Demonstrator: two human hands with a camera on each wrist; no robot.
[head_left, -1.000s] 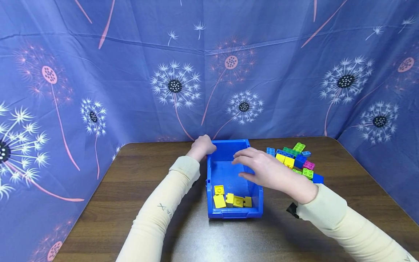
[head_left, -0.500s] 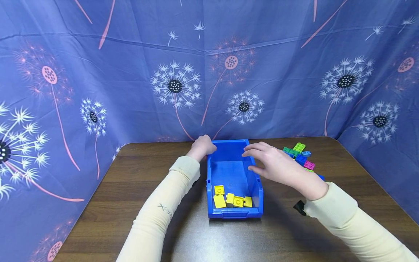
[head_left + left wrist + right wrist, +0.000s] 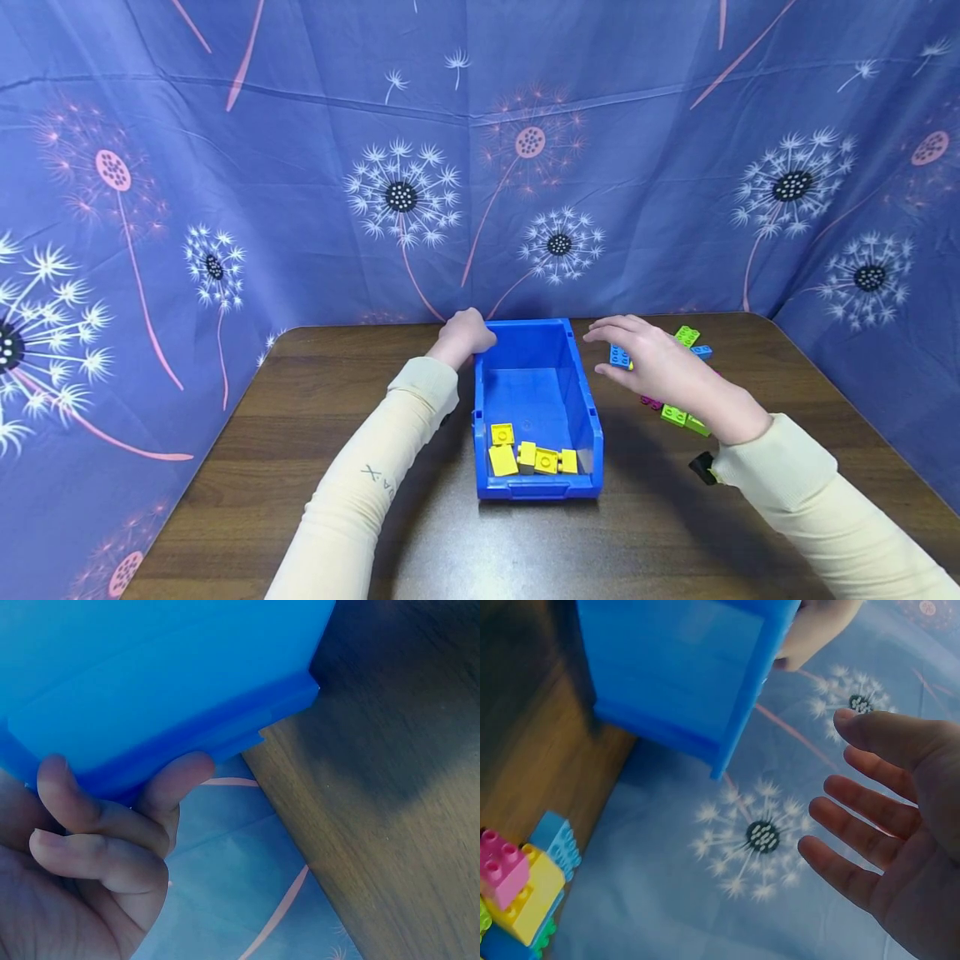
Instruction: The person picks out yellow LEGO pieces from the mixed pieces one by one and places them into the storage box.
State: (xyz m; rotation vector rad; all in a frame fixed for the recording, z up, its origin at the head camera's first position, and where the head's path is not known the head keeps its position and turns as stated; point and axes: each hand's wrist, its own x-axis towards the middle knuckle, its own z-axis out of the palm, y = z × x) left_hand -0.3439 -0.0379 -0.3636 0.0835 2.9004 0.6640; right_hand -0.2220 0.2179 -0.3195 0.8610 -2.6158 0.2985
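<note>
Moved since the earlier frames: the right hand (image 3: 652,362) has gone rightward, from above the blue bin (image 3: 537,493) to outside its right wall; the left hand (image 3: 467,335) and the bin show no shift.
Bench: the brown bench (image 3: 322,433) carries the bin and all the bricks.
Blue bin: it stands in the middle, its long axis running near to far, the low end at the near side.
Loose bricks: the mixed-colour loose bricks (image 3: 674,415) lie on the bench to the right of the bin, apart from it, partly hidden by the right hand.
Right hand: half open, fingers gently bent, thumb apart, holding nothing. It is the nearer hand to the loose bricks; in the right wrist view they are apart from its fingers. The bin is on its left.
Left hand: curled on the bin's far left corner, gripping the rim, with the whole bin between it and the loose bricks.
Yellow bricks: a few yellow bricks (image 3: 503,462) rest inside the bin's near end.
</note>
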